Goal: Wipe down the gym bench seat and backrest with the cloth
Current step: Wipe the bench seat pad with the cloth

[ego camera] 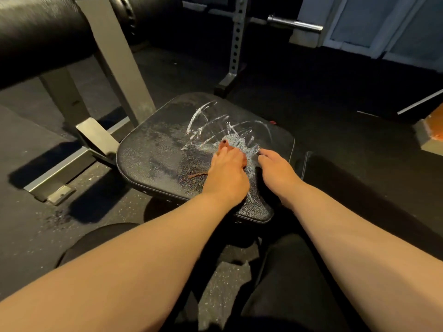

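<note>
1. nearest to me, two bare forearms reach in from the near edge, the left forearm (134, 259) and the right forearm (359, 248), over dark-clothed legs (287, 283).
2. a black rubber floor (311, 97) with pale flecks runs under everything.
3. a fat black roller pad (40, 32) fills the upper left, carried on a grey steel frame (115, 58).
4. the bench seat (155, 159) sits in the middle, black and padded. it has a damp-looking sheen, and white streaks (199, 116) cross its far half.
5. the backrest (330, 178) lies just to the right of the seat and is mostly lost in shadow.
6. a rack upright (236, 44) with a row of holes stands behind the seat, and a barbell end (294, 23) pokes out to its right.
7. the left hand (227, 176) rests on the right part of the seat. its fingers are curled around the cloth, with one finger stretched forward.
8. the right hand (278, 173) is just beside it, fingers bent down. as far as i can see, it pinches the cloth's right edge.
9. the cloth (242, 144) is grey and speckled, bunched on the seat between and under both hands.
10. a thin reddish-brown strip (196, 174) lies on the seat just left of the left hand.
</note>
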Demonstrator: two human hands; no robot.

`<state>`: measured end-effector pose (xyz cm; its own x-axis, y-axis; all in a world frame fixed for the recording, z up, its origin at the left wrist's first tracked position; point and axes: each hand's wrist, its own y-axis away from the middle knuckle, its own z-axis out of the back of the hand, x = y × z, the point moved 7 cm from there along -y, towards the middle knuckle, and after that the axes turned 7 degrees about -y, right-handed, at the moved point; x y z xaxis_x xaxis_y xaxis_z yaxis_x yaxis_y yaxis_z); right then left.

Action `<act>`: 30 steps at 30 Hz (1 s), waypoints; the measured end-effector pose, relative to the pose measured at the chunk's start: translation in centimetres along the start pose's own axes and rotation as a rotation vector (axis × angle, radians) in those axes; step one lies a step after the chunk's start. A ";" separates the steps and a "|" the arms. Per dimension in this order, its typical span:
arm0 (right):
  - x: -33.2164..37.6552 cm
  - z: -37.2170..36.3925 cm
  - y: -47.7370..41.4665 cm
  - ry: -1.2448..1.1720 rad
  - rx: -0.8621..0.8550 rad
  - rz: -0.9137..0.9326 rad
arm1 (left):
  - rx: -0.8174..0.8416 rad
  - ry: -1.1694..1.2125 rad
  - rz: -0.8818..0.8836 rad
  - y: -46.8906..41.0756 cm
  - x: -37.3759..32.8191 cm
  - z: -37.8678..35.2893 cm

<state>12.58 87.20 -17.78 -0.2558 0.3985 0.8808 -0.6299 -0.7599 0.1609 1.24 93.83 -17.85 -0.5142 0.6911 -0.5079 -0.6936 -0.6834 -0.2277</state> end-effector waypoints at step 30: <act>-0.3 -2.2 0.8 0.297 0.298 -0.047 | -0.002 0.008 0.110 0.1 3.0 2.8</act>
<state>10.54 87.55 -18.88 -0.4594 0.5333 0.7103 -0.4171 -0.8356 0.3576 -1.78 96.45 -17.04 -0.5832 0.6103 -0.5361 -0.6322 -0.7554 -0.1723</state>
